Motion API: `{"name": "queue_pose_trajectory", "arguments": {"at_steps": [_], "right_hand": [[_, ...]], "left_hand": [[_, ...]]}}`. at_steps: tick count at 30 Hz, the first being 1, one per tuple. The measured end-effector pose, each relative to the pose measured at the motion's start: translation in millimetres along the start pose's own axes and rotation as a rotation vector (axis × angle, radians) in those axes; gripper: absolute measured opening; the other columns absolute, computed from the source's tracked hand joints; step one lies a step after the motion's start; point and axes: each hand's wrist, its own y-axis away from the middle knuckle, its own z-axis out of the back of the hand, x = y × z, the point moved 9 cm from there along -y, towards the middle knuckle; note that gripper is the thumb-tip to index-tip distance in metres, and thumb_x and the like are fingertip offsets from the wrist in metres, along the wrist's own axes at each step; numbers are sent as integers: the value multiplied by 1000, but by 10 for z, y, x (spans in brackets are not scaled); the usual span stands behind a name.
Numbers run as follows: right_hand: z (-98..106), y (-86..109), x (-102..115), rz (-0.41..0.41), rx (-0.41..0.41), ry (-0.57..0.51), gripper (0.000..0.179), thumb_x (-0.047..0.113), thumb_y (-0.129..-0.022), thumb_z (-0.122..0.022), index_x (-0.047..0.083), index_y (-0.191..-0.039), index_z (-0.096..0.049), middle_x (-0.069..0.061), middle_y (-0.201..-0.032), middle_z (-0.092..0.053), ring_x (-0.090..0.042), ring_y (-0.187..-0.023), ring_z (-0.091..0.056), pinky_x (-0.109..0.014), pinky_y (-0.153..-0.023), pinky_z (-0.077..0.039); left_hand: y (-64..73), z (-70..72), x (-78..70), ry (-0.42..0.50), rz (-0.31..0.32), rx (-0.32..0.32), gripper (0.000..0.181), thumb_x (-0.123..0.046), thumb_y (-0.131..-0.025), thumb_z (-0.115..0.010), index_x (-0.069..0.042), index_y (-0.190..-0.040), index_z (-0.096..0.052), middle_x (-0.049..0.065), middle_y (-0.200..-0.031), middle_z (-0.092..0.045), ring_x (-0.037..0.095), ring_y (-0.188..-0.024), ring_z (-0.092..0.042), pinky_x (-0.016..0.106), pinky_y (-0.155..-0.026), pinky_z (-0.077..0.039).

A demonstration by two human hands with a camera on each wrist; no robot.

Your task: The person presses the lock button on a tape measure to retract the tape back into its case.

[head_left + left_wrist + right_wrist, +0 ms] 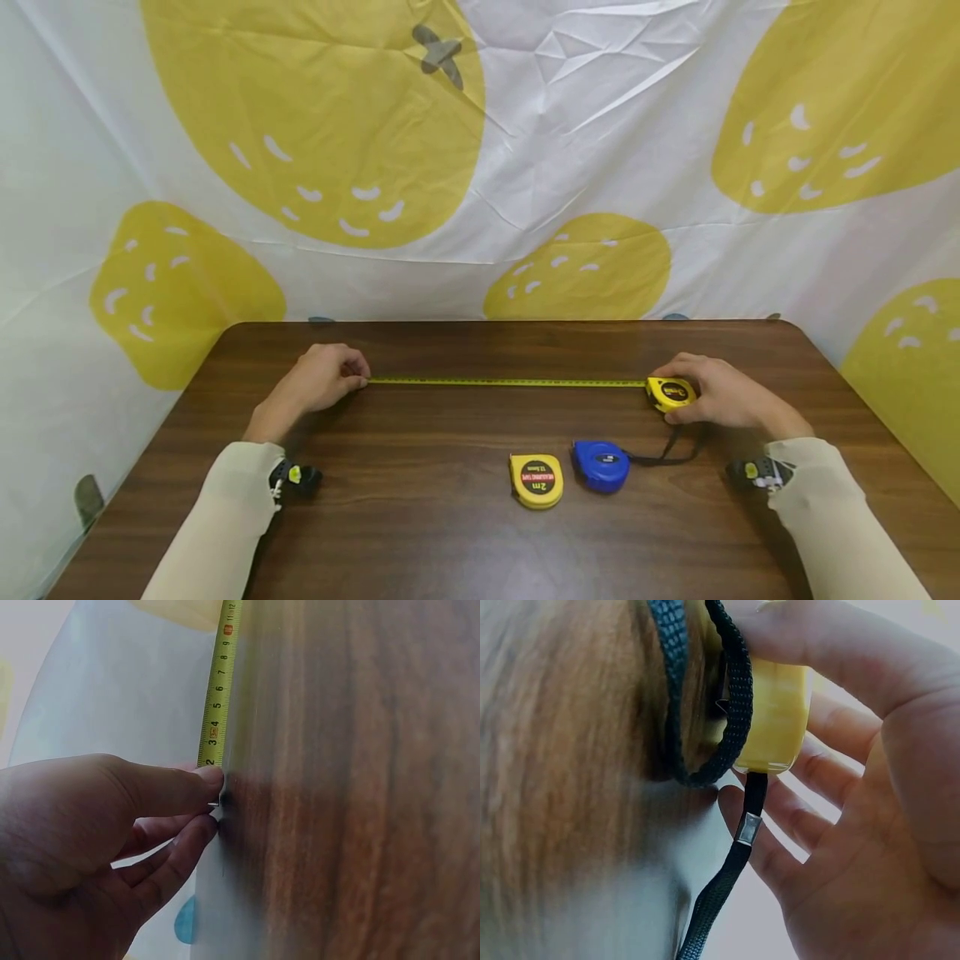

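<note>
A yellow tape measure [671, 393] stands at the right of the table, gripped between the thumb and fingers of my right hand [723, 393]. Its yellow blade [506, 382] runs out straight to the left, low over the wood. My left hand [324, 379] pinches the blade's free end between thumb and fingers; in the left wrist view the figures from 2 upward show past the thumb [210, 776]. From the case in the right wrist view hangs a black woven strap [739, 705] with a small metal clip [748, 829].
Nearer to me lie a second yellow tape measure [537, 482], marked 2m, and a blue tape measure [602, 466] with a dark strap [663, 460] beside it. Behind the brown wooden table [390, 533] hangs a white cloth [525, 192] with yellow fruit shapes.
</note>
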Motion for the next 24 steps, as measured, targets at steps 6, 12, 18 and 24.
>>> {"name": "queue_pose_trajectory", "arguments": {"at_steps": [6,12,18,24], "right_hand": [[7,1,-4,-12,2,-9,55,23,-84,-97,4,-131,-76,-1,-121,-70,-19,-105,-63,-43,-92,-53],[57,13,25,-13,-10,-26,55,23,-85,-96,5,-132,-76,2,-121,-70,-17,-104,-62,-39,-90,-52],[122,30,39,-25,-19,-40,55,23,-85,-95,6,-133,-75,1,-123,-69,-17,-104,-61,-40,-89,-52],[243,65,103,-9,-61,-71,53,15,-85,-95,7,-133,-75,3,-119,-69,-15,-100,-61,-34,-86,-52]], "left_hand": [[10,33,-6,0,-13,-5,12,-3,-97,-81,-13,-91,-78,-2,-89,-75,20,-87,-72,50,-83,-58],[14,140,-49,18,-38,-25,12,-1,-97,-80,-12,-92,-79,-1,-90,-77,20,-88,-72,50,-83,-58],[28,216,-72,28,-34,-32,12,0,-99,-78,-10,-92,-78,-2,-87,-74,18,-84,-68,47,-81,-57],[44,322,-119,30,-63,-60,11,-1,-99,-79,-10,-93,-77,-1,-88,-72,18,-83,-65,45,-78,-55]]}}
